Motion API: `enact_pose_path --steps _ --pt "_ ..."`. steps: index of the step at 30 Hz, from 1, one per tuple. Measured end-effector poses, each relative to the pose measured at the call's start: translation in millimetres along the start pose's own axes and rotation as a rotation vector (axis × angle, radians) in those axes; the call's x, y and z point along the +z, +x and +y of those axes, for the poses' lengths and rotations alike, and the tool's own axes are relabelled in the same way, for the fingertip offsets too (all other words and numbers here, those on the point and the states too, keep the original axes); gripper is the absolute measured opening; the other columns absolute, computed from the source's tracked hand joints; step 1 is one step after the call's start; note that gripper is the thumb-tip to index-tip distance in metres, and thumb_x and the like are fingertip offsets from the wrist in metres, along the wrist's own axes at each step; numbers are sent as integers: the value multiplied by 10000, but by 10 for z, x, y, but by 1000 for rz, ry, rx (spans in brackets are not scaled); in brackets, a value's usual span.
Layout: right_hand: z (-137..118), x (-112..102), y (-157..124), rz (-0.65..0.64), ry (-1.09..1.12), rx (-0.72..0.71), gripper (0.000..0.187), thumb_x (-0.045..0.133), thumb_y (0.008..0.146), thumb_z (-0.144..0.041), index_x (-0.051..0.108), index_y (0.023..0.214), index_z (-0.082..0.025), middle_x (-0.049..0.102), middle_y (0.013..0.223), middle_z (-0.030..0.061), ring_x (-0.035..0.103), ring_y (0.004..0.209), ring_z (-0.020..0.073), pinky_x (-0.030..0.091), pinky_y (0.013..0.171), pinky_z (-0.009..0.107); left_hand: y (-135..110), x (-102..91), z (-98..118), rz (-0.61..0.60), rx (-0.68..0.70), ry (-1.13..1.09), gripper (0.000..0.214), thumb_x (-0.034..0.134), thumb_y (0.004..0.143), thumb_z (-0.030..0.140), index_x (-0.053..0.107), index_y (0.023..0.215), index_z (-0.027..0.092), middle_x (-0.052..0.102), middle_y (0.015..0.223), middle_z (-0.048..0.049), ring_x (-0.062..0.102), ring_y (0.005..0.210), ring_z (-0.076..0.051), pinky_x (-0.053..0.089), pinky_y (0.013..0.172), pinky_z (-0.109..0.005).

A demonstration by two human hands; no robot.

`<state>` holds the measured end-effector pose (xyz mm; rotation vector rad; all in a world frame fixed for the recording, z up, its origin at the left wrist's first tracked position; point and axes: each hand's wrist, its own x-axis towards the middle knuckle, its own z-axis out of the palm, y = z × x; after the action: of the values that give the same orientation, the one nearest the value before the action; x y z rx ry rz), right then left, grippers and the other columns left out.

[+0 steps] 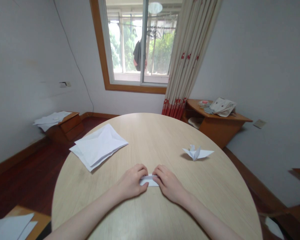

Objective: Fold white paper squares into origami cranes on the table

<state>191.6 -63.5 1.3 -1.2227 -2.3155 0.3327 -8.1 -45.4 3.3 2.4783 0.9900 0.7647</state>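
A small folded piece of white paper (153, 183) lies on the round wooden table near its middle. My left hand (134, 181) grips the paper's left end, thumb on the near side and fingers curled over the far edge. At the right end, my right hand (168, 182) holds it the same way, fingers bent along the top. A raised fold runs along the strip between the hands. Both ends of the paper are hidden under my fingers. To the right, apart from my hands, stands a folded white paper crane (195, 153) with spread wings.
Several white paper sheets (100, 145) lie stacked on the left of the table (152, 133). More sheets (12, 226) rest on a wooden surface at lower left. Low wooden furniture (220, 125) holding a cloth bag (222, 106) stands beyond the table, beside the curtain (187, 56).
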Motion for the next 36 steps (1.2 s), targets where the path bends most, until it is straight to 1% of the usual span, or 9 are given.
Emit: enact_pose_path --steps 3,7,10,14,17,22,26,30,36 --pt "13 28 5 9 -35 13 140 469 917 -119 548 819 -181 579 861 50 531 826 196 455 721 324 4 -13 14 -26 -31 -4 168 632 709 138 559 856 178 588 920 -38 565 861 -198 466 723 -284" --pt "18 47 9 -10 -98 29 159 458 927 -129 541 800 -179 575 856 56 527 824 207 450 731 344 13 -49 52 -58 -55 -25 267 631 722 133 521 960 182 582 920 -36 552 864 -207 464 743 -312" --pt "16 46 12 -18 -83 49 104 477 914 -128 530 841 -180 580 869 57 533 831 215 451 745 362 20 -71 71 -48 2 -35 274 615 740 116 506 981 187 572 981 -47 530 926 -214 456 799 -330" --pt "16 34 13 20 42 94 83 484 892 -99 493 906 -180 576 906 62 543 852 208 463 757 348 26 -78 57 -2 75 -4 222 607 760 97 524 946 187 549 1081 -67 491 1014 -226 433 873 -355" --pt "30 40 6 26 44 53 103 453 900 -90 485 924 -184 563 943 72 528 888 214 459 792 368 25 -65 27 5 110 36 179 579 809 106 552 968 186 564 1088 -66 491 1026 -222 425 893 -366" --pt "70 70 -5 27 15 9 132 421 918 -88 506 923 -189 562 948 67 516 905 216 457 810 390 25 -30 -21 -19 153 51 180 523 873 113 603 1020 181 621 1040 -61 515 1003 -212 435 898 -362" --pt "98 70 6 33 91 -26 189 393 932 -89 553 940 -189 566 992 75 530 955 203 471 861 382 21 9 -45 -18 152 38 182 498 904 116 643 999 172 652 1009 -57 547 965 -193 469 860 -319" --pt "132 54 4 13 167 -47 259 377 930 -81 605 1000 -183 590 1107 101 538 1068 197 467 936 386 20 32 -64 -31 136 51 215 480 930 134 655 1041 190 676 1031 -46 584 959 -179 491 839 -294" --pt "182 -1 -27 -77 164 -54 448 379 851 7 603 1191 -181 565 1269 123 498 1193 205 419 1019 410 25 21 -136 -58 119 120 263 463 944 129 648 1110 214 677 1091 -41 595 995 -182 498 839 -297"
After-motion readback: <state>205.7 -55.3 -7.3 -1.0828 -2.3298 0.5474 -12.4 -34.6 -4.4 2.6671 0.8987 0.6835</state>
